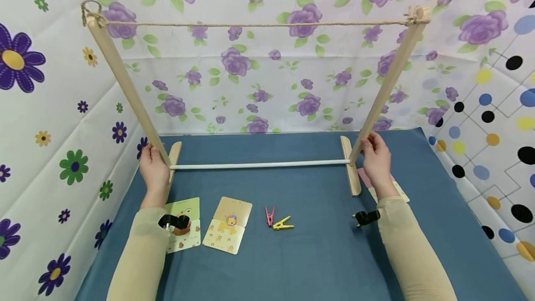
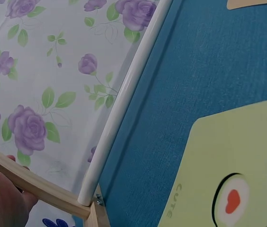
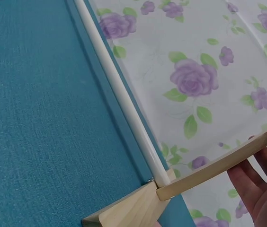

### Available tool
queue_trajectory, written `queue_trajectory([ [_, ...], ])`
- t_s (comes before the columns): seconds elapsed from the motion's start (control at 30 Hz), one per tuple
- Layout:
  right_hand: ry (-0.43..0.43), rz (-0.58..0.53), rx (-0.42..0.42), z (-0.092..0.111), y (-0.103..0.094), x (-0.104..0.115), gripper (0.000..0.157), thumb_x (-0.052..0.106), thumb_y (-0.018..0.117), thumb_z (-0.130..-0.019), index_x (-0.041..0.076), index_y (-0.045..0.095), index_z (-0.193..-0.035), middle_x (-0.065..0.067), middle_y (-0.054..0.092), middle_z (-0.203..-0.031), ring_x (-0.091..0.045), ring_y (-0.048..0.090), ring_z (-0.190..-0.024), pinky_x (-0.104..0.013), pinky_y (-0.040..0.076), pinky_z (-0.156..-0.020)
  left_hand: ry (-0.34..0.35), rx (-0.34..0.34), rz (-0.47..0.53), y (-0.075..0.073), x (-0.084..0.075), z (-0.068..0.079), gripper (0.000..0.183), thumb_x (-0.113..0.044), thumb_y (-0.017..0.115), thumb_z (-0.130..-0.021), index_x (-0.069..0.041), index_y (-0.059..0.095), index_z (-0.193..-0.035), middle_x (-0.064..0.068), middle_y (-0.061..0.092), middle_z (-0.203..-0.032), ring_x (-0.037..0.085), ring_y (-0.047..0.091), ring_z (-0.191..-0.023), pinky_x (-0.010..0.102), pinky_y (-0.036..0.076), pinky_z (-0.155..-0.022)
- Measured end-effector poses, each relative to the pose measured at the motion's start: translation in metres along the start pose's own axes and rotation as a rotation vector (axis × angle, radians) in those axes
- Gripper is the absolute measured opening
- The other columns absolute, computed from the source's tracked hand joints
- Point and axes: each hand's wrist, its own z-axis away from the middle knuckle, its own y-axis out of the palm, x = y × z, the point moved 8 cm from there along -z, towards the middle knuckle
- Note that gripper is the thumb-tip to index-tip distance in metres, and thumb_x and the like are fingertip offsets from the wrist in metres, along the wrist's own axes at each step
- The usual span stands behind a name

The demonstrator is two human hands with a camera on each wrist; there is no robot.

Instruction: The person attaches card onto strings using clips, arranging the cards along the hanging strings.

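Observation:
A wooden rack stands on the blue cloth, with a left post (image 1: pixel 125 82), a right post (image 1: pixel 390 82), a white crossbar (image 1: pixel 259 165) low between them and a twine line (image 1: pixel 251 25) tied across the tops. My left hand (image 1: pixel 153 171) grips the left post low down, just above its wooden foot (image 1: pixel 175 152). On the other side my right hand (image 1: pixel 377 164) holds the lower right post near the right foot (image 1: pixel 354 182). Both wrist views show fingers around the wood, the left hand (image 2: pixel 3 196) partly cut off by the frame edge.
Near my left forearm lie a green card (image 1: pixel 190 212) and a yellow lion card (image 1: pixel 229 224). A pink clothespin (image 1: pixel 269 216) and a yellow clothespin (image 1: pixel 283 223) lie mid-cloth. Another card (image 1: pixel 400 189) is partly hidden under my right wrist. Floral sheeting (image 1: pixel 234 92) hangs behind.

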Motion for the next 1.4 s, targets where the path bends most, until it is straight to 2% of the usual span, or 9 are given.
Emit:
queue_trajectory([
  [0.37, 0.000, 0.019, 0.000, 0.0018, -0.0020, -0.0025, 0.049, 0.034, 0.046, -0.115, 0.008, 0.051, -0.157, -0.021, 0.059, -0.142, -0.038, 0.058, -0.134, -0.052, 0.049, -0.112, -0.045, 0.021, 0.028, -0.0012, 0.0048, 0.0011, 0.044, -0.030, 0.035, -0.117, -0.012, 0.056, -0.151, 0.010, 0.056, -0.147, 0.023, 0.051, -0.139, 0.041, 0.041, -0.118],
  [0.63, 0.012, 0.014, 0.006, 0.0009, -0.0013, -0.0026, 0.049, 0.033, 0.046, -0.115, 0.010, 0.050, -0.159, -0.020, 0.059, -0.145, -0.037, 0.058, -0.136, -0.049, 0.049, -0.112, -0.037, 0.037, 0.032, -0.0024, 0.0045, -0.0022, 0.046, -0.029, 0.035, -0.117, -0.008, 0.055, -0.153, 0.010, 0.058, -0.143, 0.024, 0.052, -0.140, 0.041, 0.040, -0.119],
  [0.97, 0.008, 0.012, 0.006, 0.0001, -0.0009, -0.0028, 0.050, 0.032, 0.046, -0.116, 0.008, 0.049, -0.159, -0.021, 0.058, -0.146, -0.038, 0.058, -0.137, -0.051, 0.048, -0.112, -0.011, 0.072, -0.032, -0.0038, 0.0010, -0.0031, 0.047, -0.029, 0.034, -0.118, -0.006, 0.055, -0.153, 0.013, 0.056, -0.146, 0.025, 0.051, -0.142, 0.043, 0.039, -0.121],
  [1.23, 0.017, 0.017, 0.020, 0.0008, -0.0012, -0.0020, 0.049, 0.031, 0.045, -0.116, 0.007, 0.049, -0.158, -0.022, 0.059, -0.145, -0.039, 0.058, -0.136, -0.050, 0.049, -0.112, -0.050, 0.086, -0.044, -0.0048, 0.0024, -0.0035, 0.048, -0.033, 0.033, -0.117, -0.010, 0.057, -0.152, 0.012, 0.052, -0.154, 0.026, 0.048, -0.145, 0.044, 0.036, -0.122],
  [1.4, 0.018, 0.019, 0.026, -0.0005, -0.0025, 0.0002, 0.049, 0.032, 0.045, -0.116, 0.007, 0.050, -0.158, -0.022, 0.059, -0.144, -0.039, 0.057, -0.136, -0.054, 0.047, -0.112, -0.062, 0.105, -0.054, -0.0045, 0.0026, -0.0038, 0.049, -0.036, 0.032, -0.117, -0.012, 0.057, -0.151, 0.013, 0.050, -0.157, 0.027, 0.047, -0.146, 0.046, 0.036, -0.122],
])
